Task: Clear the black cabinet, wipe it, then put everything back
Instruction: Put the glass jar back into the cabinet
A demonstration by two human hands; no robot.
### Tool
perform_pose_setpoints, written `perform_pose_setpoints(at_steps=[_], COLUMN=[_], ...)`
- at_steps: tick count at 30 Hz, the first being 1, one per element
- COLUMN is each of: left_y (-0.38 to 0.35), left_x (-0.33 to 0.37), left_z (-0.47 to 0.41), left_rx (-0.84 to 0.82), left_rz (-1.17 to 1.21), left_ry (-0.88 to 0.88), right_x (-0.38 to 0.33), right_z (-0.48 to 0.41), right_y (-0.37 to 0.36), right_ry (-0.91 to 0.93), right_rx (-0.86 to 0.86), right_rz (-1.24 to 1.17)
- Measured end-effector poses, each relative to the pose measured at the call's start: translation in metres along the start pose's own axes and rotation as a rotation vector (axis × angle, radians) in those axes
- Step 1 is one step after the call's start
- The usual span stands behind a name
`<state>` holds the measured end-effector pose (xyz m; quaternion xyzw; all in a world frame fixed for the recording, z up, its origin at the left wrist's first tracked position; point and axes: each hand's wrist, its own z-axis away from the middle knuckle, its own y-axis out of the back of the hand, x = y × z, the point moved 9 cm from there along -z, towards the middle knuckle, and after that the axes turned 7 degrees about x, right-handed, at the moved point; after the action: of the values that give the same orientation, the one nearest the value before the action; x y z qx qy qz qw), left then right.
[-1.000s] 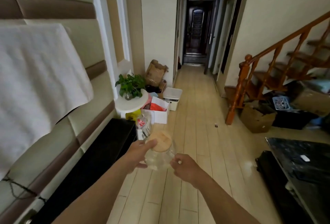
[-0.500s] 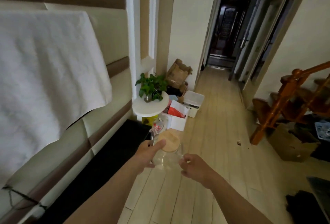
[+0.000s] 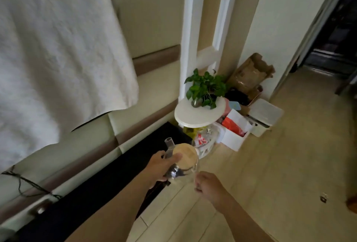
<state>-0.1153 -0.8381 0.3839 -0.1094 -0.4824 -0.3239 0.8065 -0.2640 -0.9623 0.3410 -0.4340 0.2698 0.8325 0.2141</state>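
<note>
Far up and to the left of the left hand, a white cloth [image 3: 58,48] hangs over the padded wall; below it, left of the left forearm, a thin black cable [image 3: 25,182] trails down the panels; under that forearm runs the black cabinet [image 3: 87,193], its dark top stretching from the near left corner to just past the left hand.

The left hand [image 3: 160,166] grasps the glass pot [image 3: 181,172] from the spout side, fingers wrapped round the clear body and the thumb lying on the edge of the wooden lid [image 3: 184,155]; the spout [image 3: 169,145] sticks up above the knuckles; the pot is held in the air between the two hands, over the cabinet's front edge and the floorboards beside it.

The right hand [image 3: 208,185] is curled at the pot's other side, fingers closed on the clear handle, which is faint and hard to trace.

Just beyond the hands sits a clear plastic bag [image 3: 204,139] with red print; above it a round white table [image 3: 193,118] bears a green plant [image 3: 204,87]; to the right of the right hand stand a white box [image 3: 231,141] with something red inside, a piece of cardboard [image 3: 249,73] leaning on the wall, and a white bin [image 3: 264,116]; well to the right a small object [image 3: 323,196] lies on the floor.
</note>
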Motion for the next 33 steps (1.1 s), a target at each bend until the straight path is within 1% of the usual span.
perform_pose_setpoints(at_steps=[5, 7, 9, 12, 16, 18, 20, 23, 25, 28, 31, 33], left_y=[-0.026, -0.036, -0.047, -0.063, -0.082, -0.088, -0.093, -0.092, -0.089, -0.082, -0.067, -0.051], left_x=[0.006, -0.009, -0.034, -0.098, -0.215, -0.275, -0.327, -0.386, -0.414, -0.441, -0.455, -0.462], left_z=[-0.067, -0.101, -0.138, -0.202, -0.291, -0.328, -0.358, -0.396, -0.413, -0.428, -0.436, -0.447], left_rx=[0.08, 0.085, 0.096, 0.125, 0.151, 0.164, 0.167, 0.194, 0.202, 0.192, 0.176, 0.2], left_rz=[-0.033, -0.039, -0.041, -0.045, -0.093, -0.088, -0.076, -0.089, -0.079, -0.06, -0.021, 0.016], left_ry=[-0.005, -0.014, -0.031, -0.055, -0.085, -0.082, -0.076, -0.078, -0.077, -0.031, -0.003, -0.034], right_x=[0.008, 0.031, 0.067, 0.131, 0.243, 0.294, 0.333, 0.376, 0.396, 0.41, 0.408, 0.404], right_z=[-0.085, -0.121, -0.165, -0.225, -0.302, -0.337, -0.365, -0.403, -0.421, -0.44, -0.446, -0.45], right_y=[0.012, 0.005, -0.005, -0.028, -0.058, -0.074, -0.091, -0.113, -0.126, -0.141, -0.165, -0.183], right_ry=[0.014, -0.001, -0.003, 0.004, -0.079, -0.089, -0.073, -0.05, -0.035, -0.051, -0.044, -0.032], right_rx=[-0.058, -0.102, -0.108, -0.126, -0.069, -0.055, -0.061, -0.071, -0.078, -0.045, -0.099, -0.123], right_rz=[0.034, 0.002, -0.044, -0.094, -0.083, -0.107, -0.1, -0.008, 0.049, 0.053, 0.12, 0.136])
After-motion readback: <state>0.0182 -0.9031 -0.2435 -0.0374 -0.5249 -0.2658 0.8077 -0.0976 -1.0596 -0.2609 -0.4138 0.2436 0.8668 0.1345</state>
